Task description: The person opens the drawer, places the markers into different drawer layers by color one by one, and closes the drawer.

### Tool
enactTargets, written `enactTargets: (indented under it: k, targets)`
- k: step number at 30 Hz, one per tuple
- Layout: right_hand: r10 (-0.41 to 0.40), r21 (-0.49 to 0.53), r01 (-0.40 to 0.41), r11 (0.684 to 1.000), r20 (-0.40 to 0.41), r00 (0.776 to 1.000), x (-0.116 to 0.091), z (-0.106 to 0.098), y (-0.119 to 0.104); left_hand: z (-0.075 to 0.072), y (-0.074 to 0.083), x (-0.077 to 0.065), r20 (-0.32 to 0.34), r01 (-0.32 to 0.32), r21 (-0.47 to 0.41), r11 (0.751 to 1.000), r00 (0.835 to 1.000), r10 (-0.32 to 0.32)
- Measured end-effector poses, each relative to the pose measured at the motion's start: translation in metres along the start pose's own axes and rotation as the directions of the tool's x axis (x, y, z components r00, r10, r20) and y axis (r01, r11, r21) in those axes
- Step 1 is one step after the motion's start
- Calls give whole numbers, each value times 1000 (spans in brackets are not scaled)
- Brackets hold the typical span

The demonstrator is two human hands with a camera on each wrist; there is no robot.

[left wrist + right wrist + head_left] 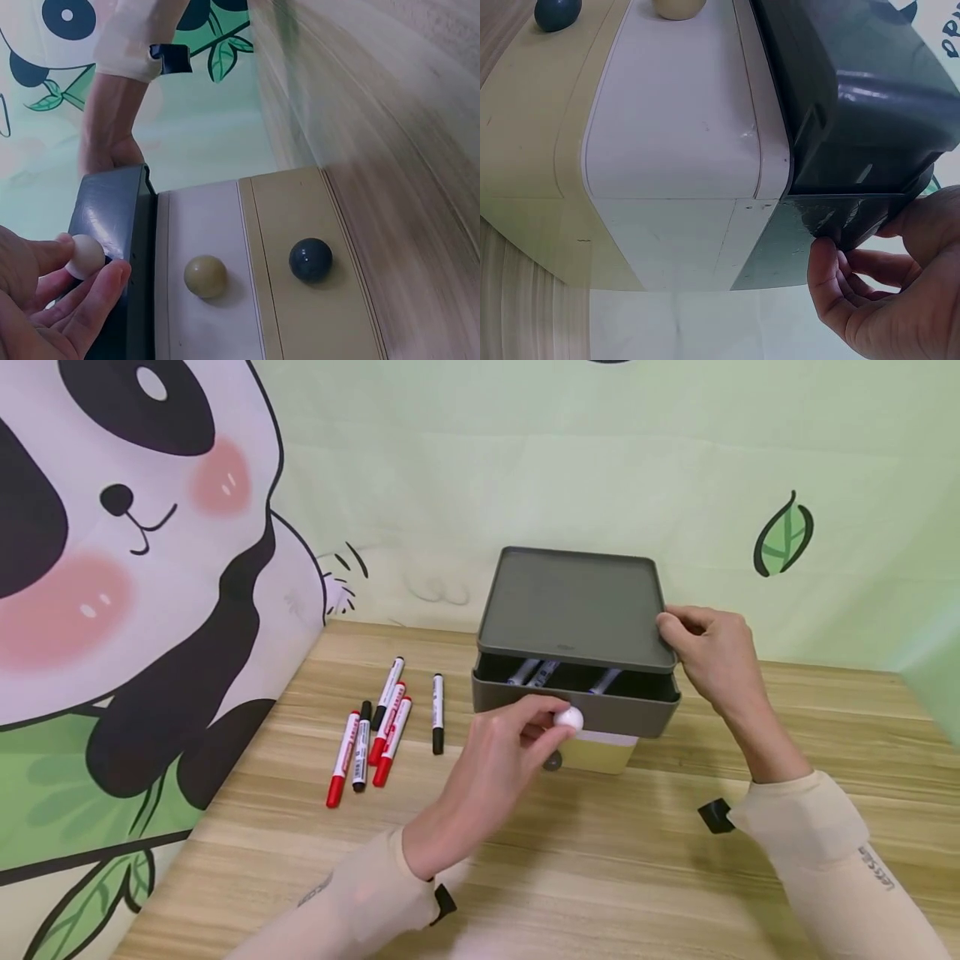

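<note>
A three-tier drawer organizer (570,602) stands on the table, its dark grey top drawer (633,714) pulled partway out. Several markers (543,674) lie inside that drawer. My left hand (498,743) pinches the drawer's round white knob (570,718) between thumb and fingers. On the other side, my right hand (712,652) grips the organizer's upper right edge, with the thumb over the top rim. Below, the left wrist view shows a white middle drawer (214,330) with a khaki knob (205,276) and a yellow bottom drawer (330,322) with a dark knob (310,260).
Left of the organizer, several red-capped markers (390,743) and black-capped markers (362,752) lie on the wooden table (600,860). One black-capped marker (438,714) lies apart, nearer the organizer. A panda-print backdrop (420,485) rises directly behind the table.
</note>
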State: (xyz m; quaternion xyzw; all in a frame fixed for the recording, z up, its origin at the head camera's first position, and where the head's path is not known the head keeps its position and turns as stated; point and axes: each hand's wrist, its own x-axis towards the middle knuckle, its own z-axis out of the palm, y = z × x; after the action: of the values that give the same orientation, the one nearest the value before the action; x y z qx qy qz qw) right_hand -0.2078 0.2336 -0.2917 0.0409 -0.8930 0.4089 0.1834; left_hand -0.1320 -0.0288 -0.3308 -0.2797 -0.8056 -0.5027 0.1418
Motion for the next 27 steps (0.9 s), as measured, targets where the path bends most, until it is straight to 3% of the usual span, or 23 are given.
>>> enactTargets:
  k: [19, 27]
  targets:
    - [4, 0, -4, 1000, -3, 1000, 1, 1, -1, 7, -20, 28, -70, -4, 20, 1000, 998, 6]
    - [16, -3, -16, 1000, -2, 1000, 1, 0, -1, 9, -21, 30, -62, 19, 21, 1000, 998, -18]
